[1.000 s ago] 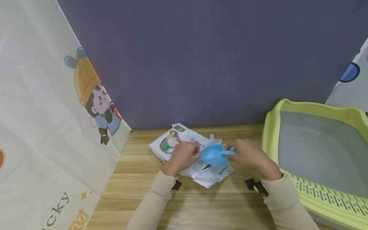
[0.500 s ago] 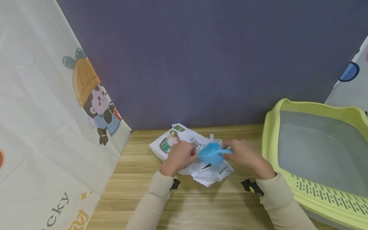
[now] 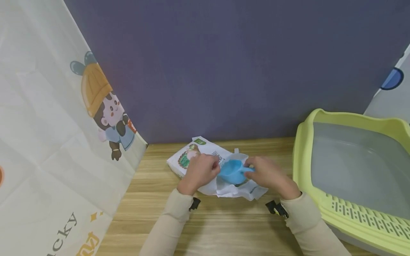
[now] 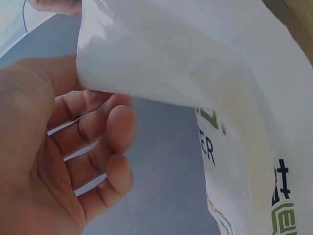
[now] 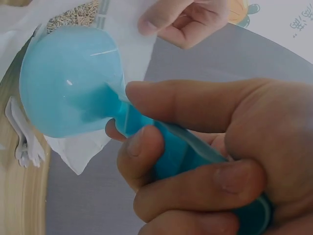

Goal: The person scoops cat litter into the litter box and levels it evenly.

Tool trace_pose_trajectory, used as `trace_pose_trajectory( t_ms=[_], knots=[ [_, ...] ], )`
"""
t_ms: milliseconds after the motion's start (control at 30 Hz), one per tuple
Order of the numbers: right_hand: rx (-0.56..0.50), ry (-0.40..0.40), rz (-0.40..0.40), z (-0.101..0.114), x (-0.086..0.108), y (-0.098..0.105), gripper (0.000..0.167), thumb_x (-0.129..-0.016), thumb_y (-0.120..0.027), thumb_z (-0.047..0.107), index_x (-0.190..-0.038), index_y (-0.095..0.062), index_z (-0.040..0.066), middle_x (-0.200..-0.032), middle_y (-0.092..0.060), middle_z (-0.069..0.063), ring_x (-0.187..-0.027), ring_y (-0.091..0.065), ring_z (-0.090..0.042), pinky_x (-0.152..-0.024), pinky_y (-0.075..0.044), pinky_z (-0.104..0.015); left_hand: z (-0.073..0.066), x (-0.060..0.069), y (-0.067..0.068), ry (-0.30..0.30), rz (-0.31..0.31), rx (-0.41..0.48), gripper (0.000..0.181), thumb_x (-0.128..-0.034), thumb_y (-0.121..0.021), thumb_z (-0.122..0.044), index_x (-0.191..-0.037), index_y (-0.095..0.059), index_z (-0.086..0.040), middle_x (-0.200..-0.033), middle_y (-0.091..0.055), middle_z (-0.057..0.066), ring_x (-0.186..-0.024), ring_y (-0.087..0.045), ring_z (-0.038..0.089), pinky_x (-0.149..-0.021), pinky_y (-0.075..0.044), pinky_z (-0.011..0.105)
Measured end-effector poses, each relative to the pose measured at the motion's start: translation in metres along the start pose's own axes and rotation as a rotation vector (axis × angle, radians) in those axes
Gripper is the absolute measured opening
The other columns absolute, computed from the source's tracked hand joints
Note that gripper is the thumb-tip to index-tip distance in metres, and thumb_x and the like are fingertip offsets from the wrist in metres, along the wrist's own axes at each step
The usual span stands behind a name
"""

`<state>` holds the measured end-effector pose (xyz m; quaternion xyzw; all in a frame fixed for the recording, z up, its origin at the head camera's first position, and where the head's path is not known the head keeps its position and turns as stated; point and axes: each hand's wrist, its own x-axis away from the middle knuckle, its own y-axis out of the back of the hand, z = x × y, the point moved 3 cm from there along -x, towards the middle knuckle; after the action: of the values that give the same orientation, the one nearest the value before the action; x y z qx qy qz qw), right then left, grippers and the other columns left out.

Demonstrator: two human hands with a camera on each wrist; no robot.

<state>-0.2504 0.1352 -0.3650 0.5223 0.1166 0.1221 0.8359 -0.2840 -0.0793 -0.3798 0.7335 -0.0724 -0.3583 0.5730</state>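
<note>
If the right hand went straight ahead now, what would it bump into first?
Probably the open white bag: the blue scoop in the right hand points into its mouth, though whether they already touch is unclear.

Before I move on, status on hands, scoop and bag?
Left hand pinching bag. Right hand gripping scoop. Scoop at bag's open end, pellets showing. Loose flap nearby, possible snag.

Beige long sleeves (image 3: 166, 224), black wrist cameras (image 3: 272, 206)
</note>
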Motion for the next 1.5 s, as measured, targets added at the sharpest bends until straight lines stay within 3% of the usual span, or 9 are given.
trace_pose_trajectory(
  t_ms=[167,367,800,933,1000,1167,1233,1400,1500],
  knots=[
    [0.012,0.004,0.02,-0.0009,-0.0005,-0.0027,0.025,-0.091,-0.073,0.018,-0.112,-0.074,0.005,-0.12,-0.073,-0.014,-0.093,-0.062,-0.022,-0.081,-0.052,-0.046,0.0002,0.0007,0.0035,-0.001,-0.031,0.009,0.035,-0.0846,-0.066,-0.015,-0.06,-0.042,-0.023,-0.053,-0.036,-0.011,-0.051,-0.035,0.006,-0.047,-0.026,0.024],
    [0.03,-0.001,0.032,-0.0011,-0.0006,-0.0045,0.028,-0.091,-0.074,0.018,-0.115,-0.075,0.004,-0.122,-0.072,-0.016,-0.091,-0.061,-0.022,-0.081,-0.051,-0.045,0.0007,0.001,0.0077,-0.001,-0.066,0.0,0.035,-0.0837,-0.068,-0.015,-0.061,-0.042,-0.023,-0.054,-0.036,-0.012,-0.052,-0.035,0.006,-0.047,-0.025,0.024],
    [0.019,-0.047,0.049,-0.0032,-0.0007,-0.004,0.029,-0.091,-0.073,0.019,-0.115,-0.075,0.003,-0.123,-0.072,-0.017,-0.094,-0.061,-0.024,-0.082,-0.052,-0.045,0.0004,0.0017,0.0044,-0.016,-0.06,0.002,0.031,-0.0821,-0.068,-0.016,-0.062,-0.045,-0.023,-0.056,-0.042,-0.011,-0.053,-0.039,0.007,-0.048,-0.028,0.025],
    [0.009,-0.086,0.051,-0.0031,0.0001,-0.0017,0.015,-0.092,-0.071,0.02,-0.096,-0.071,0.005,-0.089,-0.068,-0.008,-0.076,-0.057,-0.02,-0.066,-0.047,-0.035,0.001,0.002,0.0025,-0.016,-0.049,0.009,0.032,-0.0821,-0.068,-0.016,-0.062,-0.044,-0.023,-0.056,-0.042,-0.011,-0.053,-0.039,0.006,-0.048,-0.028,0.024],
    [0.014,-0.095,0.046,-0.0031,0.0003,-0.0007,0.013,-0.091,-0.07,0.02,-0.092,-0.069,0.007,-0.081,-0.062,-0.004,-0.07,-0.052,-0.019,-0.061,-0.041,-0.032,0.0012,0.002,0.0026,-0.013,-0.045,0.014,0.032,-0.0824,-0.068,-0.016,-0.062,-0.044,-0.023,-0.056,-0.042,-0.011,-0.053,-0.039,0.006,-0.049,-0.028,0.025],
    [0.05,-0.07,0.021,-0.0021,0.001,0.0003,0.025,-0.09,-0.071,0.019,-0.109,-0.074,0.003,-0.103,-0.073,-0.009,-0.079,-0.056,-0.02,-0.069,-0.046,-0.035,0.0021,0.0019,0.0033,-0.012,-0.044,0.034,0.033,-0.0835,-0.068,-0.017,-0.062,-0.043,-0.022,-0.055,-0.039,-0.011,-0.052,-0.037,0.006,-0.048,-0.026,0.024],
    [0.049,-0.061,0.017,-0.0014,0.0014,0.0005,0.025,-0.09,-0.071,0.018,-0.11,-0.076,0.003,-0.103,-0.073,-0.009,-0.078,-0.056,-0.02,-0.069,-0.045,-0.035,0.0028,0.0017,0.0032,-0.013,-0.046,0.038,0.034,-0.0839,-0.068,-0.018,-0.062,-0.042,-0.022,-0.054,-0.038,-0.011,-0.052,-0.036,0.006,-0.048,-0.025,0.024],
    [0.023,-0.062,0.03,-0.0016,0.0012,-0.001,0.009,-0.091,-0.071,0.015,-0.088,-0.076,0.008,-0.078,-0.061,-0.002,-0.067,-0.048,-0.016,-0.061,-0.036,-0.03,0.0043,0.0008,0.0024,-0.006,-0.04,0.031,0.035,-0.0839,-0.067,-0.017,-0.061,-0.041,-0.023,-0.054,-0.036,-0.011,-0.052,-0.035,0.006,-0.048,-0.024,0.023],
    [0.017,-0.062,0.041,-0.0028,0.0007,-0.0022,0.014,-0.091,-0.07,0.014,-0.078,-0.072,0.01,-0.074,-0.057,-0.001,-0.064,-0.047,-0.016,-0.059,-0.036,-0.029,0.0045,0.0005,0.0021,-0.008,-0.042,0.031,0.034,-0.0839,-0.067,-0.017,-0.061,-0.042,-0.023,-0.054,-0.037,-0.011,-0.053,-0.036,0.006,-0.048,-0.025,0.023]
  ],
)
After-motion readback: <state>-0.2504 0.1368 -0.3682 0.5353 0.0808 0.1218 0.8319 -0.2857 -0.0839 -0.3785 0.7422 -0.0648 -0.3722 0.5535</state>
